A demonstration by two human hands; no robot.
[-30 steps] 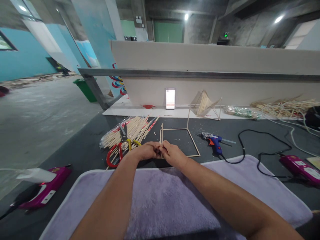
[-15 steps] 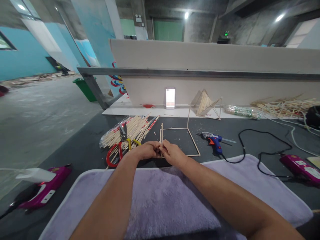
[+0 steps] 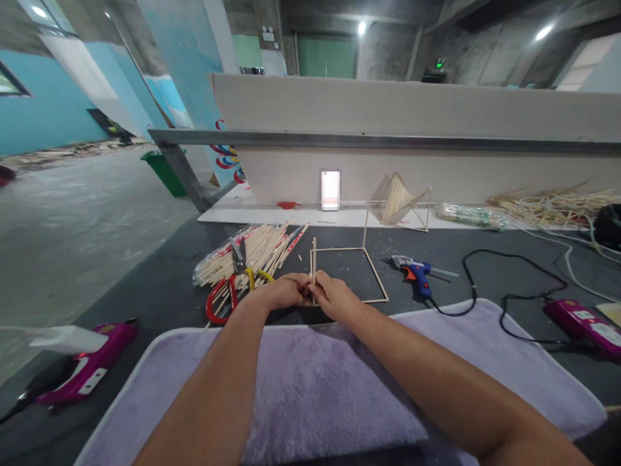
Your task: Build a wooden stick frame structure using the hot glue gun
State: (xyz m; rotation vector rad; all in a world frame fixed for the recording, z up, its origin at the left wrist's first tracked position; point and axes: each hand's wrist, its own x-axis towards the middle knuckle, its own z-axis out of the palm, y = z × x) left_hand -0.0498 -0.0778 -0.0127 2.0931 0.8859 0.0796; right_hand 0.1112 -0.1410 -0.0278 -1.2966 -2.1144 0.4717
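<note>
While the bare right hand [image 3: 334, 296] pinches a thin, straight, pale wooden stick [image 3: 314, 257] between its fingers, the bare left hand [image 3: 290, 291] curls its fingers beside the lower end; whether they grip it, I cannot tell. The stick stands nearly upright at the left side of a four-sided frame of pale wooden sticks [image 3: 376, 275], lying between the dark grey surface's [image 3: 165, 291] far edge and a purple plush cloth [image 3: 301, 388]. Another slim stick [image 3: 365, 230] rises from its far right corner.
</note>
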